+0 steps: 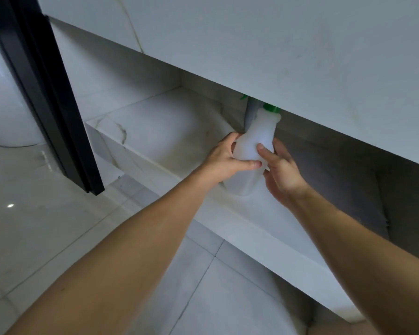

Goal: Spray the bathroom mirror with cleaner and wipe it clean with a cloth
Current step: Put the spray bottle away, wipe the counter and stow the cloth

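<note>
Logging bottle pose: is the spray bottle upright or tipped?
Roughly upright, leaning slightly: bottle has its green top uppermost under the counter, held by left hand and right hand.

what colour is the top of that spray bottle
Green, on the translucent white plastic bottle; head view.

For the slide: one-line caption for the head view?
Both hands, left and right, grip a white spray bottle on the shelf under the counter.

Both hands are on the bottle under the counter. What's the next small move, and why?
Probably draw the white spray bottle out toward you and down: its green top sits right under the counter edge, and left hand and right hand both grip it already.
</note>
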Motion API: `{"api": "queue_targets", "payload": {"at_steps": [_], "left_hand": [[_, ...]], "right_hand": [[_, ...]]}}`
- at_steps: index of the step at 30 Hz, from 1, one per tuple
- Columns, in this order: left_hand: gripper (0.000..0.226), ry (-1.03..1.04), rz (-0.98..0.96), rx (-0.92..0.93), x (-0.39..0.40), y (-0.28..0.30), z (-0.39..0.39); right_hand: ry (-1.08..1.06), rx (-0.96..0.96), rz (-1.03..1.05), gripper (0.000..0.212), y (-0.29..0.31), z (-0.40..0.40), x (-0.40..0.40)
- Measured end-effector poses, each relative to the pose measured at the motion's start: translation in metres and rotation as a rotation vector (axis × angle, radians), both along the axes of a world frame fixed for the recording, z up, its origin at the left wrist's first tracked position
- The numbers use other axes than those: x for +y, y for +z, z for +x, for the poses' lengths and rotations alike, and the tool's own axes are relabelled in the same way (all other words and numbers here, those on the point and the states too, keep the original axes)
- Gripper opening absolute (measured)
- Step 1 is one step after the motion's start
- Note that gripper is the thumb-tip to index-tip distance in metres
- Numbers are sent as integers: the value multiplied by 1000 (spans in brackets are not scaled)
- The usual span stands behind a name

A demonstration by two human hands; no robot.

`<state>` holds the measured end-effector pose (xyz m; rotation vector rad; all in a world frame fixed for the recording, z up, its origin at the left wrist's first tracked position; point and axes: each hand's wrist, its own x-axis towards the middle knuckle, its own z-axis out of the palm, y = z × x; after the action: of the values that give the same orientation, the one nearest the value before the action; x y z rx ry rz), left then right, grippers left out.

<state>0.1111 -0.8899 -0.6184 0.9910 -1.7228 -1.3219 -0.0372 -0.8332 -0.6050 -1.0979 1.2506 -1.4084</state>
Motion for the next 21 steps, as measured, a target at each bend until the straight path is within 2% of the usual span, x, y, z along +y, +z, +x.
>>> {"api": "queue_targets", "payload": {"at_steps": [9,15,21], "left_hand": [[90,-118,23,7,-5,-13,-4],[82,-140,100,37,-5,-12,0],[50,-53,227,123,-2,-12,2]], "right_hand": [[-51,-8,-41,52,-10,1,9],[-114,4,-55,54,-13,9,10],[-220,102,-42,64,-16,14,12]]}}
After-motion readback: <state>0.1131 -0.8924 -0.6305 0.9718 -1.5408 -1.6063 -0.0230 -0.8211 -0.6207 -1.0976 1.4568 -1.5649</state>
